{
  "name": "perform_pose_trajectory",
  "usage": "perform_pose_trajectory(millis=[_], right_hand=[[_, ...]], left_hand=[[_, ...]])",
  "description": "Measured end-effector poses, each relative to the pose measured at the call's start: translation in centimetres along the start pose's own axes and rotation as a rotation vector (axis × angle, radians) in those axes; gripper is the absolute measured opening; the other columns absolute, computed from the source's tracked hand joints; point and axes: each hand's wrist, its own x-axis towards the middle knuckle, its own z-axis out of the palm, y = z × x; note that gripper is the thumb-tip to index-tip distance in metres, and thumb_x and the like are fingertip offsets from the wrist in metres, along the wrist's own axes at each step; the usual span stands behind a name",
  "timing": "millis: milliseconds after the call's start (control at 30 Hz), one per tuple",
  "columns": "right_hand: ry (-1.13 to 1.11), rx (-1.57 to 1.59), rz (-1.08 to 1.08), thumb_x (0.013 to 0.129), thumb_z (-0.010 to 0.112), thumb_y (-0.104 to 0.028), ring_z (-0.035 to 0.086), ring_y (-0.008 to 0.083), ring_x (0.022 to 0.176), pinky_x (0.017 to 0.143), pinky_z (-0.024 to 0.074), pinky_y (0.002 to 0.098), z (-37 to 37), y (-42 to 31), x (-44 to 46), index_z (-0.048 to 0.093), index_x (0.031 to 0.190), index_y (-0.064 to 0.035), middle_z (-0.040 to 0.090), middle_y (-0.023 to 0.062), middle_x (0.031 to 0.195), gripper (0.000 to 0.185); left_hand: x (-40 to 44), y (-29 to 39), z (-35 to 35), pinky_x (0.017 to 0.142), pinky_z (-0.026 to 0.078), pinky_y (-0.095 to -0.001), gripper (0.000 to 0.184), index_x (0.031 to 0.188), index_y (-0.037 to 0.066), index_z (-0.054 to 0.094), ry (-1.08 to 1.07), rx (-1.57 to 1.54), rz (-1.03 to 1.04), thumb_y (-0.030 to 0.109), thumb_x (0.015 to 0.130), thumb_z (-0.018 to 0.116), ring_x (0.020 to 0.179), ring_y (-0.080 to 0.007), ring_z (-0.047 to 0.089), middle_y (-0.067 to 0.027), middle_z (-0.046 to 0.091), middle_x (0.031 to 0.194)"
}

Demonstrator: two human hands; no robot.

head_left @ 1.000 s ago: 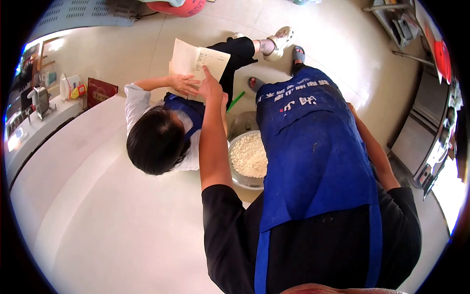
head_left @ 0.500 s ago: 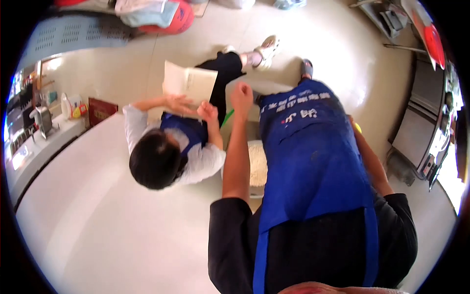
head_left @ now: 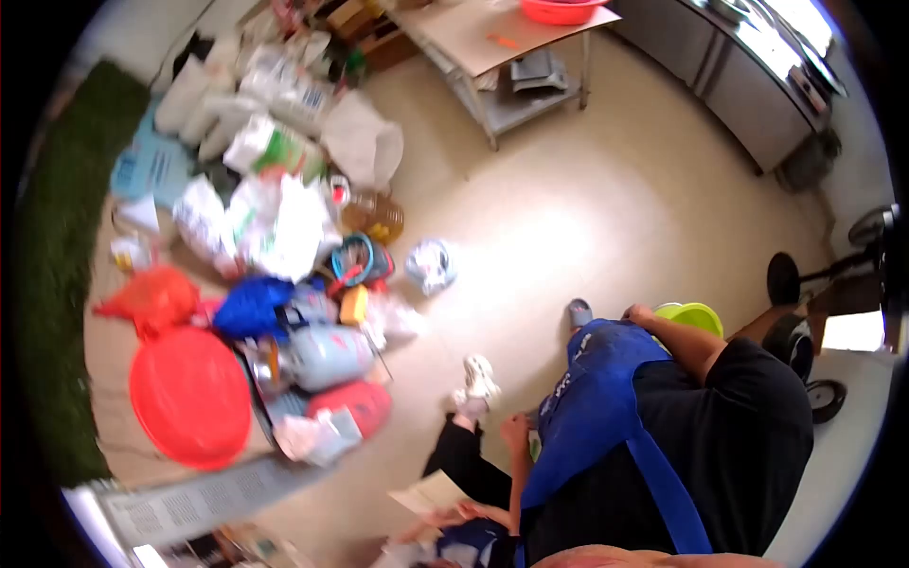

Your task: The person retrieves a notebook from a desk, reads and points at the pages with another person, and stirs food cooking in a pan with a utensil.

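Note:
My left hand (head_left: 516, 431) is beside my left knee, its fingers curled closed. Whether anything is inside them cannot be made out. On the blue apron (head_left: 606, 379) over my other knee rests my right hand (head_left: 640, 313), small and blurred, its fingers not clear. A yellow-green basin (head_left: 696, 318) stands just beyond my right forearm, partly covered by it. At the bottom, another person's hands (head_left: 459, 514) are at an open paper booklet (head_left: 431, 493).
Bags, a grey gas cylinder (head_left: 331, 358), a red basin (head_left: 189, 398) and an oil jug (head_left: 374, 217) crowd the floor at left. A table (head_left: 464, 38) with a red tub stands at the back. Steel cabinets (head_left: 705, 66) and a standing fan (head_left: 786, 279) are on the right.
My view has swung up and left, bringing the piled goods and back table into sight. My left hand is now lower, by my knee. My right hand has come into view.

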Motion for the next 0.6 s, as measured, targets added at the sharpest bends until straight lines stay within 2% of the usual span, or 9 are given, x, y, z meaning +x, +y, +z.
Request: perform_pose_trajectory(millis=[33, 100, 167, 233, 267, 367, 433, 533, 600], right_hand=[[0.078, 0.138, 0.065, 0.087, 0.064, -0.031, 0.071, 0.0361, 0.091, 0.083, 0.0554, 0.0452, -1.6, 0.3, 0.8, 0.076, 0.107, -0.0068, 0.073, 0.0201, 0.102, 0.033], [0.184, 0.287, 0.134, 0.088, 0.065, -0.031, 0.072, 0.0339, 0.086, 0.080, 0.0563, 0.0441, -5.6, 1.1, 3.1, 0.076, 0.107, -0.0046, 0.074, 0.0200, 0.098, 0.034], [0.333, 0.675, 0.323, 0.090, 0.066, -0.031, 0.070, 0.0276, 0.071, 0.066, 0.0565, 0.0414, -8.7, 0.3, 4.5, 0.075, 0.105, -0.0016, 0.072, 0.0182, 0.081, 0.034], [0.366, 1.036, 0.251, 0.094, 0.062, -0.031, 0.064, 0.0213, 0.060, 0.054, 0.0525, 0.0367, -13.9, -0.3, 5.4, 0.073, 0.103, -0.0010, 0.066, 0.0127, 0.070, 0.033], [0.348, 1.158, 0.239, 0.096, 0.060, -0.033, 0.064, 0.0199, 0.060, 0.052, 0.0506, 0.0343, -16.6, -0.9, 5.8, 0.072, 0.106, -0.0021, 0.066, 0.0108, 0.072, 0.034], [0.197, 1.561, 0.172, 0.103, 0.052, -0.043, 0.064, 0.0181, 0.063, 0.049, 0.0483, 0.0311, -23.5, -4.4, 6.0, 0.067, 0.114, -0.0033, 0.069, 0.0091, 0.084, 0.044], [-0.058, 1.804, 0.024, 0.104, 0.046, -0.050, 0.068, 0.0220, 0.078, 0.065, 0.0550, 0.0352, -25.6, -5.3, 7.9, 0.065, 0.118, -0.0056, 0.070, 0.0133, 0.096, 0.050], [-0.130, 1.937, -0.049, 0.104, 0.040, -0.057, 0.062, 0.0230, 0.110, 0.097, 0.0489, 0.0403, -30.8, -12.5, 5.3, 0.064, 0.116, -0.0104, 0.066, 0.0113, 0.116, 0.054], [-0.199, 1.928, -0.180, 0.104, 0.036, -0.061, 0.057, 0.0202, 0.119, 0.105, 0.0439, 0.0399, -32.7, -12.7, 5.4, 0.063, 0.112, -0.0127, 0.064, 0.0058, 0.122, 0.056]], left_hand=[[1.4, 2.7, -0.2, 0.071, 0.056, -0.0382, 0.029, 0.085, 0.002, 0.069, 0.000, 0.040, 0.031, 0.031, 0.083, 0.070, 0.073, -0.0237, 0.070, -0.0114, 0.072, 0.081], [3.5, 8.3, 1.5, 0.073, 0.055, -0.0370, 0.027, 0.086, 0.002, 0.069, 0.355, 0.054, 0.384, 0.029, 0.082, 0.074, 0.075, -0.0234, 0.070, -0.0090, 0.071, 0.078], [6.8, 13.2, 2.4, 0.076, 0.054, -0.0367, 0.025, 0.089, 0.003, 0.068, 0.311, -0.043, 0.458, 0.025, 0.081, 0.078, 0.078, -0.0247, 0.069, -0.0103, 0.071, 0.082], [7.6, 22.5, 4.3, 0.080, 0.054, -0.0369, 0.026, 0.094, 0.003, 0.068, 0.320, -0.147, 0.617, 0.025, 0.084, 0.078, 0.082, -0.0269, 0.069, -0.0117, 0.071, 0.086], [7.3, 27.6, 5.5, 0.080, 0.054, -0.0369, 0.026, 0.094, 0.003, 0.068, 0.301, -0.165, 0.634, 0.025, 0.084, 0.078, 0.082, -0.0269, 0.069, -0.0117, 0.071, 0.086], [3.1, 42.0, 8.7, 0.097, 0.048, -0.0411, 0.044, 0.119, 0.000, 0.065, 0.157, 0.047, 1.093, 0.031, 0.090, 0.075, 0.107, -0.0326, 0.064, -0.0176, 0.069, 0.114], [2.3, 48.6, 12.0, 0.109, 0.038, -0.0478, 0.060, 0.137, 0.002, 0.055, 0.099, 0.139, 1.369, 0.042, 0.094, 0.068, 0.129, -0.0390, 0.051, -0.0208, 0.058, 0.135], [3.1, 56.0, 17.4, 0.112, 0.033, -0.0541, 0.065, 0.141, 0.003, 0.050, 0.035, 0.299, 1.657, 0.052, 0.099, 0.054, 0.130, -0.0396, 0.049, -0.0212, 0.055, 0.139], [6.8, 58.0, 20.0, 0.097, 0.048, -0.0494, 0.049, 0.121, 0.005, 0.063, -0.020, 0.198, 1.583, 0.048, 0.100, 0.054, 0.114, -0.0394, 0.061, -0.0181, 0.065, 0.123]])
